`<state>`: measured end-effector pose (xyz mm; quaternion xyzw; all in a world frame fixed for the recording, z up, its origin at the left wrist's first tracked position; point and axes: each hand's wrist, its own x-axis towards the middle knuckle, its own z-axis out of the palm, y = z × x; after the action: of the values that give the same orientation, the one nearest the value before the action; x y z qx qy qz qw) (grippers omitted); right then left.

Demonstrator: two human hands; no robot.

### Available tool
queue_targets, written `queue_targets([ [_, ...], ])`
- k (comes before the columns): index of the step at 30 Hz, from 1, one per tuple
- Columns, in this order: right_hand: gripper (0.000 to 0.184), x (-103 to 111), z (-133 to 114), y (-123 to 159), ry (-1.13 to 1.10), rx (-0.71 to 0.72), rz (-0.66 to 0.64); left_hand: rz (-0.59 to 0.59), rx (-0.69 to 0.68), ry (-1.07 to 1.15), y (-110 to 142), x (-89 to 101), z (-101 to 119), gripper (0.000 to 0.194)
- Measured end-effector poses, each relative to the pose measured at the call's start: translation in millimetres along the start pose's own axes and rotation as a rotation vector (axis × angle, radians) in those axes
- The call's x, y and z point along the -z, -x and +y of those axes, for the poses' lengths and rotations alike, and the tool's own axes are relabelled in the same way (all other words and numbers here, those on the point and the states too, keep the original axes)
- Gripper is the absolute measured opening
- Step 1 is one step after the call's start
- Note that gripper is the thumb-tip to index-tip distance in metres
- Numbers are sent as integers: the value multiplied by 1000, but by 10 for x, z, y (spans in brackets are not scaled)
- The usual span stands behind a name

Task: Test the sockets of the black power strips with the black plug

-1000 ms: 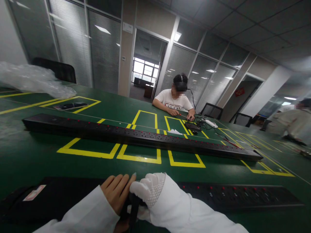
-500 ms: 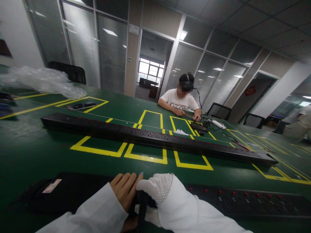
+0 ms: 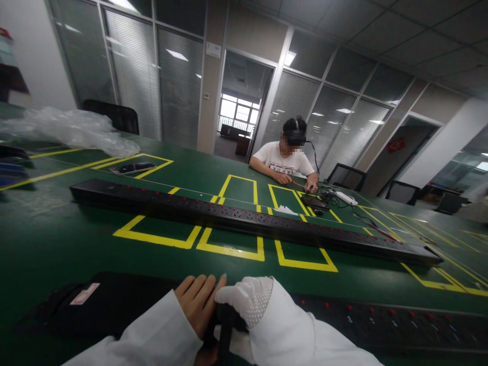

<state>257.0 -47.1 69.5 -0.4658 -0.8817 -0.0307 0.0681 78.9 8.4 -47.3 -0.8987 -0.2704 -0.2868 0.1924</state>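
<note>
My bare left hand (image 3: 196, 302) is closed, its fingers draped over a black strap-like piece (image 3: 225, 330), with some skin showing underneath. My right hand (image 3: 244, 302), in a white dotted glove, is closed around the same piece, and its thumb side touches my left fingertips. What exactly the piece is stays partly hidden by both hands. To the left lies a flat black cover (image 3: 129, 292) with a white label (image 3: 84, 294). On the right a black power strip (image 3: 381, 320) with red lights or switches runs out from behind my right sleeve.
A second long black power strip (image 3: 244, 221) crosses the green table (image 3: 160, 269) ahead. Yellow tape outlines, a phone (image 3: 133, 168), clear plastic wrap (image 3: 72, 129) and white paper (image 3: 285, 210) are beyond. Across the table a person (image 3: 284, 160) in a headset works beside tangled cables (image 3: 328, 194).
The view has shifted slightly, so the table and room sit a little further right and lower. Both hands keep their closed hold on the black piece.
</note>
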Motion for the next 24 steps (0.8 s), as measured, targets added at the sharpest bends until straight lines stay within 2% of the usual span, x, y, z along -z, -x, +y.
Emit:
queue_targets([
  [10,41,-24,16,7,22,-16,5,-28,-3,-57,-68,90,5,39],
  [16,40,-48,-28,-15,63,-25,-10,-46,-10,-28,-43,59,2,40],
  [21,58,-72,-85,-18,108,-23,-23,-12,13,-24,-21,14,7,37],
  [24,51,-80,-69,-33,103,-22,-36,6,13,-28,-21,7,9,36],
])
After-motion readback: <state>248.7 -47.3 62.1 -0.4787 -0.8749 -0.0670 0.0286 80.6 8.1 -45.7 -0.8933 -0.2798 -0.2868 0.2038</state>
